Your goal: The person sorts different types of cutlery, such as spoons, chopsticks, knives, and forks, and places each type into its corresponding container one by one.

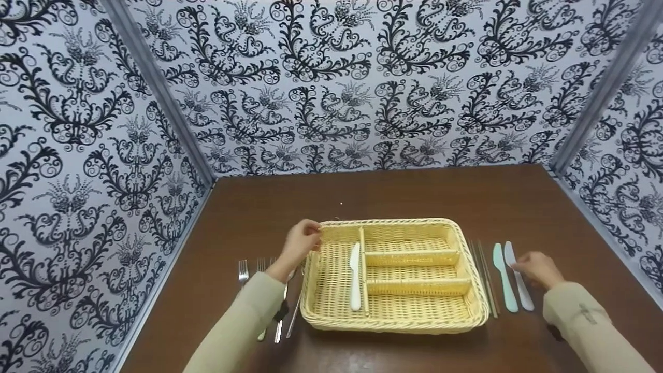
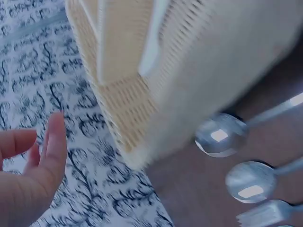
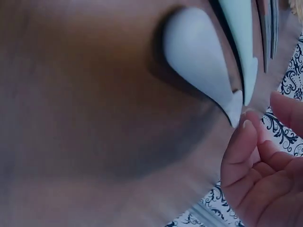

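Observation:
A pale yellow wicker basket [image 1: 393, 325] with several compartments stands on the table. Inside its long left compartment lies a white knife [image 1: 355, 290]. At the basket's far left corner hovers my left hand [image 1: 302, 242]; in the left wrist view its fingers are loosely bent, apart from the rim and holding nothing. On the right, my right hand [image 1: 539, 268] is beside a pale whitish knife [image 1: 522, 290]. Its fingertips are close to the blade in the right wrist view, thumb held apart; contact is unclear. A mint-green knife [image 1: 505, 282] lies just left of that pale knife.
Thin chopsticks [image 1: 487, 287] lie along the basket's right side. To its left are forks [image 1: 243, 270] and spoons [image 2: 221, 135], partly hidden by my left arm in the head view. Patterned walls [image 1: 331, 103] enclose the brown table [image 1: 362, 194] at the back and sides.

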A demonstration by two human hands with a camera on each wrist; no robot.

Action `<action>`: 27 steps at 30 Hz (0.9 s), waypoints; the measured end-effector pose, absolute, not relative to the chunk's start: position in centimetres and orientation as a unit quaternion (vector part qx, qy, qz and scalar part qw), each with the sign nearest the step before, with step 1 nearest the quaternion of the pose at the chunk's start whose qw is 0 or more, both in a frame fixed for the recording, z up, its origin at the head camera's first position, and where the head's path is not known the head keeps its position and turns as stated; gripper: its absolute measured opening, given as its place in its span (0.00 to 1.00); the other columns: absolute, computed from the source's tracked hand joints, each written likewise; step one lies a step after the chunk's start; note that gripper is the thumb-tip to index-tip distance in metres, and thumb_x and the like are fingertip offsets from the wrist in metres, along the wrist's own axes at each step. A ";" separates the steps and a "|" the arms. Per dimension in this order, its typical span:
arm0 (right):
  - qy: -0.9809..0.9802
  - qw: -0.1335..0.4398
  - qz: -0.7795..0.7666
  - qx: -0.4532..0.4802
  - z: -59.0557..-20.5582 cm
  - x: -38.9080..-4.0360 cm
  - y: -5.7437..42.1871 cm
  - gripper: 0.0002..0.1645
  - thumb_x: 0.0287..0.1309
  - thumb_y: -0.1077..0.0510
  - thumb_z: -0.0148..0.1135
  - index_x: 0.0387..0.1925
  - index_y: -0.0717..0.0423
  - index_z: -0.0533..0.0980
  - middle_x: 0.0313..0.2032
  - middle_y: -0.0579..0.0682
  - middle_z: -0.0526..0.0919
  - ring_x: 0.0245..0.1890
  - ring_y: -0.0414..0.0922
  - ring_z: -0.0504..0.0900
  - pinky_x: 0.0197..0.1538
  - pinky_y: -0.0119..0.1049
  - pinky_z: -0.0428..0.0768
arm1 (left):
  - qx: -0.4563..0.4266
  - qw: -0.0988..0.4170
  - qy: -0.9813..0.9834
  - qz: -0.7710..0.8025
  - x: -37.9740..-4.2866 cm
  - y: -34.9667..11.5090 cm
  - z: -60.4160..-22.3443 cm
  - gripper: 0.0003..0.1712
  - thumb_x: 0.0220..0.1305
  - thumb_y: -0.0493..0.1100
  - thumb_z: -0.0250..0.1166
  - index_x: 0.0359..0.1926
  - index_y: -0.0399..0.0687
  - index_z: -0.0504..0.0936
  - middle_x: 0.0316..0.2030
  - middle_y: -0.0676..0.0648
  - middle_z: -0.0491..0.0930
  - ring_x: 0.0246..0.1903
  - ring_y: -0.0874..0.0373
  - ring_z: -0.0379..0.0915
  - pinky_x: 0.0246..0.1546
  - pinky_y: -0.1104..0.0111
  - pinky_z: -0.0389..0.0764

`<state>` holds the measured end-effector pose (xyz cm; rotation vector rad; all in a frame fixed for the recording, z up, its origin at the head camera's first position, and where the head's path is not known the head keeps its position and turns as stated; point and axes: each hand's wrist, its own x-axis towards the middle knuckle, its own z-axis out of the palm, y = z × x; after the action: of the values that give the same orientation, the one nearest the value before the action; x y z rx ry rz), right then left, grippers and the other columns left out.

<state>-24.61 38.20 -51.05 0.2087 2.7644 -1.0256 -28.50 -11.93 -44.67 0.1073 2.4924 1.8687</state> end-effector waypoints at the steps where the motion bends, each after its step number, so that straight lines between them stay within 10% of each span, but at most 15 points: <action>1: 0.924 0.101 -0.360 0.083 -51.3 -24.4 38.3 0.21 0.53 0.57 0.56 0.35 0.77 0.70 0.22 0.54 0.75 0.21 0.45 0.74 0.23 0.38 0.75 | 0.028 0.000 0.798 0.603 -28.3 -12.3 -44.8 0.09 0.58 0.27 0.54 0.41 0.26 0.71 0.28 0.41 0.75 0.21 0.60 0.73 0.27 0.65 0.80; 9: 0.913 0.136 -0.364 0.123 -52.8 -24.2 39.1 0.12 0.52 0.60 0.58 0.21 0.66 0.71 0.15 0.48 0.70 0.16 0.42 0.71 0.20 0.34 0.73 | -0.015 -0.026 0.789 0.613 -27.6 -14.1 -47.5 0.11 0.55 0.28 0.58 0.41 0.26 0.72 0.28 0.43 0.74 0.23 0.60 0.71 0.25 0.68 0.80; 18: 0.885 0.160 -0.406 0.162 -52.5 -24.5 39.3 0.17 0.51 0.61 0.60 0.31 0.74 0.67 0.14 0.48 0.69 0.15 0.40 0.70 0.21 0.32 0.72 | -0.018 -0.010 0.787 0.617 -27.0 -14.6 -48.1 0.13 0.57 0.27 0.57 0.43 0.24 0.71 0.31 0.38 0.75 0.24 0.59 0.72 0.27 0.68 0.80; 27: 0.830 0.193 -0.485 0.196 -52.4 -24.7 39.8 0.08 0.51 0.61 0.60 0.23 0.60 0.70 0.14 0.42 0.71 0.17 0.36 0.72 0.25 0.30 0.73 | 0.000 -0.010 0.802 0.597 -27.0 -14.5 -48.3 0.12 0.56 0.28 0.55 0.42 0.24 0.71 0.28 0.43 0.74 0.22 0.60 0.69 0.23 0.70 0.75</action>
<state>-24.74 39.77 -52.44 0.5493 2.3298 -1.3614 -26.96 -14.45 -48.28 -0.0009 2.5357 1.8876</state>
